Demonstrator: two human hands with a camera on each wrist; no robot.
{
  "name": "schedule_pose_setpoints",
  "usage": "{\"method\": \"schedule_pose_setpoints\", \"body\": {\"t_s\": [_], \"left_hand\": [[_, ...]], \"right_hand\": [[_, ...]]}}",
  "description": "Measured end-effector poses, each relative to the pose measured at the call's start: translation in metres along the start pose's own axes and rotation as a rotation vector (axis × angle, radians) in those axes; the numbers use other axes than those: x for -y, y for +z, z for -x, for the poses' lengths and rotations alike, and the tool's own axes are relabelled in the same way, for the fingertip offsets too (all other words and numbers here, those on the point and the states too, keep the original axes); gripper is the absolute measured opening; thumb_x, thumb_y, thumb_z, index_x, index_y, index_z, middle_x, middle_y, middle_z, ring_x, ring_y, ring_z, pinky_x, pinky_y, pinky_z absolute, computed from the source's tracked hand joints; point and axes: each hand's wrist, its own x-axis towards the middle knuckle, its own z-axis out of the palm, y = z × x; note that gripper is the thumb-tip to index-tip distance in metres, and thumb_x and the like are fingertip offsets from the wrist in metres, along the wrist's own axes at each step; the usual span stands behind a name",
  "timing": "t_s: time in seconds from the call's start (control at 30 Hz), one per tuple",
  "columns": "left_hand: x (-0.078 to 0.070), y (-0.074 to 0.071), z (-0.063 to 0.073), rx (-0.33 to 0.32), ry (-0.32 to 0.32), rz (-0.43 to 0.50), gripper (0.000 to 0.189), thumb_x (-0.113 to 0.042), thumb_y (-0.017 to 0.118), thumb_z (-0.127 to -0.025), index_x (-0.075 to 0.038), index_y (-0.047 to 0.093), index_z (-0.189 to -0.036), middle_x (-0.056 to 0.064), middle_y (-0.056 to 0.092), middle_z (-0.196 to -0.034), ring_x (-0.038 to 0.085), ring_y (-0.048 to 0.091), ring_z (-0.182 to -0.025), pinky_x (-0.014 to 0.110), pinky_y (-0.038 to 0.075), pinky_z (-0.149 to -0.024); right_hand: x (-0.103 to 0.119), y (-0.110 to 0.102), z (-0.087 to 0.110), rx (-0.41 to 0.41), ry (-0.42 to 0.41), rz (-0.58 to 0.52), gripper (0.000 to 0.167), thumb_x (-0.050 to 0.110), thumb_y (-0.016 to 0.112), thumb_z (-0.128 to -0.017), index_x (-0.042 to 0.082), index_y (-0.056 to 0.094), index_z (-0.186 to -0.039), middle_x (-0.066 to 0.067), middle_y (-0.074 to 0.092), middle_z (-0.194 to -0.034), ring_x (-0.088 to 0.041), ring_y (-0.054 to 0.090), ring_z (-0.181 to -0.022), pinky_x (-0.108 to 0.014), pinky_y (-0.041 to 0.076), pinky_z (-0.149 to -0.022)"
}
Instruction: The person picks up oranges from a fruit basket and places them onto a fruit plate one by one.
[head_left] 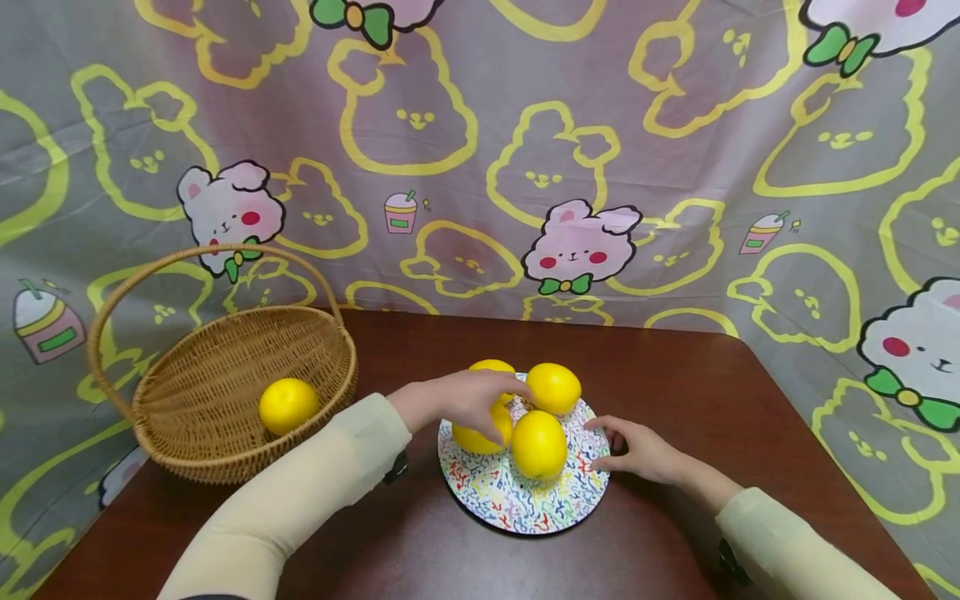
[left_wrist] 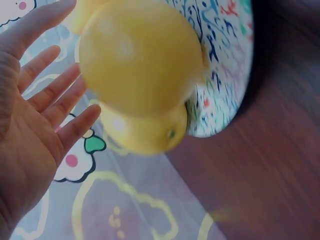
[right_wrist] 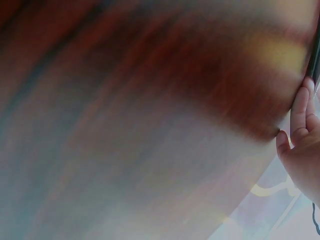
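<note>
Several yellow citrus-like fruits sit on a round plate [head_left: 517, 508] with multicoloured squiggles. The nearest fruit [head_left: 539, 446] and a far-right fruit [head_left: 553, 388] show clearly; my left hand [head_left: 480, 398] partly covers another fruit [head_left: 476, 437] and one behind it. Its fingers are spread and extended over the fruits. In the left wrist view, the left palm [left_wrist: 30, 135] faces a large near fruit [left_wrist: 140, 57], fingertips close to its side. At the plate's right rim, my right hand [head_left: 645, 450] rests with thumb and index finger apart. In the right wrist view its fingers [right_wrist: 299, 112] meet the dark rim.
A wicker basket [head_left: 225, 333] with a tall arched handle stands on the left, holding one yellow fruit [head_left: 288, 406]. The dark brown table [head_left: 675, 367] ends at a patterned cloth backdrop [head_left: 465, 200] behind and at the sides.
</note>
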Motion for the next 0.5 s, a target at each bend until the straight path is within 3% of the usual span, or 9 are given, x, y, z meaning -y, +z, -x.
{"method": "schedule_pose_setpoints", "body": {"t_s": [0.2,0.3,0.5], "left_hand": [[0.004,-0.016,0.037,-0.014,-0.024,-0.074,0.066,-0.030,0.085,-0.074,-0.026,0.056,-0.134,-0.003,0.053,-0.134,0.016,0.048,-0.120,0.038,0.040,-0.101],[0.009,-0.026,0.059,-0.048,-0.010,-0.056,0.067,-0.031,0.085,-0.073,-0.020,0.058,-0.133,-0.003,0.055,-0.131,0.015,0.050,-0.118,0.036,0.041,-0.100],[0.019,-0.047,0.098,-0.140,0.026,-0.024,0.067,-0.034,0.086,-0.071,-0.020,0.059,-0.130,-0.008,0.057,-0.125,0.012,0.052,-0.114,0.035,0.043,-0.098]], "right_hand": [[-0.001,0.001,0.000,-0.001,-0.012,-0.009,0.056,0.035,0.077,-0.082,0.014,0.055,-0.128,0.002,0.050,-0.084,-0.013,0.048,-0.073,-0.025,0.041,-0.061],[0.000,0.001,0.000,0.000,-0.008,-0.006,0.056,0.035,0.077,-0.082,0.013,0.055,-0.129,0.002,0.050,-0.084,-0.014,0.048,-0.073,-0.025,0.041,-0.061],[0.001,0.000,0.000,-0.006,0.007,-0.001,0.056,0.035,0.078,-0.082,0.014,0.055,-0.128,0.002,0.050,-0.084,-0.015,0.048,-0.075,-0.025,0.042,-0.061]]}}
